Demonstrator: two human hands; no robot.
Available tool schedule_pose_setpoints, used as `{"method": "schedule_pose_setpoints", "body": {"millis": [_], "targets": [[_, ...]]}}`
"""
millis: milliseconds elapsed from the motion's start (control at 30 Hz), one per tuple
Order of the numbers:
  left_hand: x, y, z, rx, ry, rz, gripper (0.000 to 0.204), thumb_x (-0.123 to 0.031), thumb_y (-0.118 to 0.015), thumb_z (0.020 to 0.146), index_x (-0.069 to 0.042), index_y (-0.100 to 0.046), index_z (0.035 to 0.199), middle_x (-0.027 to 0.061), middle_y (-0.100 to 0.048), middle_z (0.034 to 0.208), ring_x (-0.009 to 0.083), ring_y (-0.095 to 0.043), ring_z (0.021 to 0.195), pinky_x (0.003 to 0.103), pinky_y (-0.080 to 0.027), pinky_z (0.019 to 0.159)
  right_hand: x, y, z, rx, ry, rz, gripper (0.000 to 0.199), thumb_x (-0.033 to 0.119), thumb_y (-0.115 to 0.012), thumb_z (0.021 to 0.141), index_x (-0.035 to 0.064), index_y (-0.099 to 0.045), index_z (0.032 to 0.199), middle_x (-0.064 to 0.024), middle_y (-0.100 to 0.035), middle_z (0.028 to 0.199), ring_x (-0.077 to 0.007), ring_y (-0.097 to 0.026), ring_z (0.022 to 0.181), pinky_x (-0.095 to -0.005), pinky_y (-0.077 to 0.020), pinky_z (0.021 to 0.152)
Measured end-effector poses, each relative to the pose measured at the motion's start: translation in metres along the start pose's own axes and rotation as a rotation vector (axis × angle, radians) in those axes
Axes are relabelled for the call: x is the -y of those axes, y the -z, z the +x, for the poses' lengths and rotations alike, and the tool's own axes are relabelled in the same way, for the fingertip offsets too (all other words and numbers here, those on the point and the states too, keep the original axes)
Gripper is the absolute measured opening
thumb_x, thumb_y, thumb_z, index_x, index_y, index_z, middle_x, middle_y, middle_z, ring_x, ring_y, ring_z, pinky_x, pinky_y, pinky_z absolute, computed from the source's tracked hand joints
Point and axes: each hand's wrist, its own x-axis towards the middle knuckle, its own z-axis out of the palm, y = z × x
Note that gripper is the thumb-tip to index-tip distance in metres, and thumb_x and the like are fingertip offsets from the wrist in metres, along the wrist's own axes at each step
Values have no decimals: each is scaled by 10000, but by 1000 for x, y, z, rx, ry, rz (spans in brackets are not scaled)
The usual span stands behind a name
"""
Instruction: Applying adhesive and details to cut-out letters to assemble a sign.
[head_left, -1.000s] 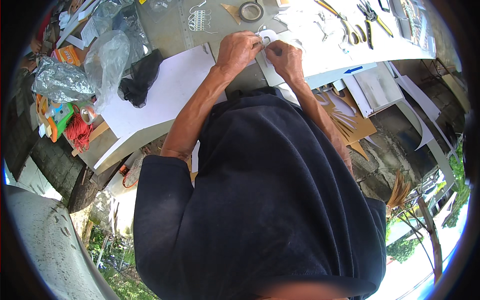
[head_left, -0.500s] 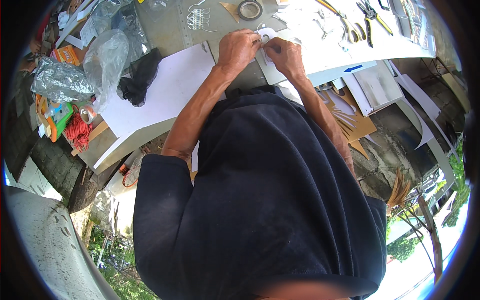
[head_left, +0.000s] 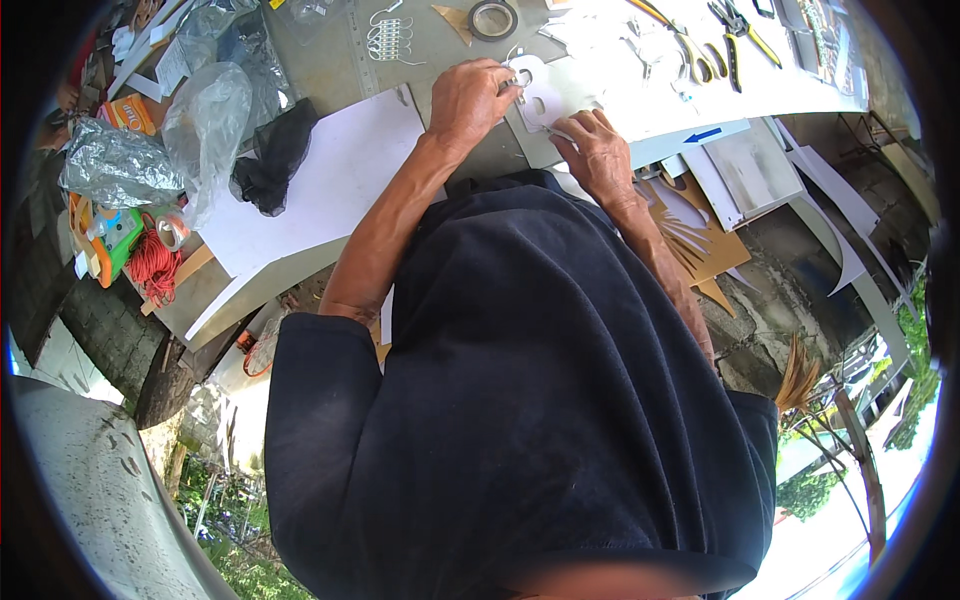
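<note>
A white cut-out piece [head_left: 535,105] with rounded ends and holes lies on a grey sheet at the bench's near edge. Against its upper left side, my left hand [head_left: 466,103] is closed, thumb and forefinger pinching a small pale piece too small to name. My right hand [head_left: 597,150] is at the cut-out's lower right, fingertips drawn together near its edge; what they hold, if anything, cannot be made out. Beyond my left hand lies a chain of small white LED modules [head_left: 388,42] with wire ends. A roll of black tape [head_left: 492,19] rests to its right.
Pliers [head_left: 742,40] with yellow-black handles and another yellow-handled tool [head_left: 690,50] lie at the right on a bright white sheet [head_left: 640,95]. At the left are a white board [head_left: 340,170], black mesh cloth [head_left: 275,165], clear plastic bags [head_left: 205,120] and red cord [head_left: 153,262].
My right hand has moved down and right, away from my left hand, uncovering more of the white cut-out. My left hand stays nearly in place, still pinching.
</note>
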Motion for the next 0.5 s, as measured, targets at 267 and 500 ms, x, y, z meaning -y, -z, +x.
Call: {"method": "schedule_pose_setpoints", "body": {"millis": [267,500], "targets": [[-2,-1,0,-12,4,-5,241,-222,-812,804,-41,-788,962,88,-757,959,290,-722,839,369,-563,742,13,-18,7,56,-334,95,171,212,-714,854,59,-739,924,-136,-721,872,-343,-698,847,-472,-549,773],[-3,0,0,-13,16,-14,240,-217,-816,798,-43,-789,961,91,-759,966,288,-723,849,369,-563,745,17,-9,19,172,-550,317,210,188,-701,817,18,-780,912,-185,-743,797,-340,-733,752,-414,-569,767]]}}
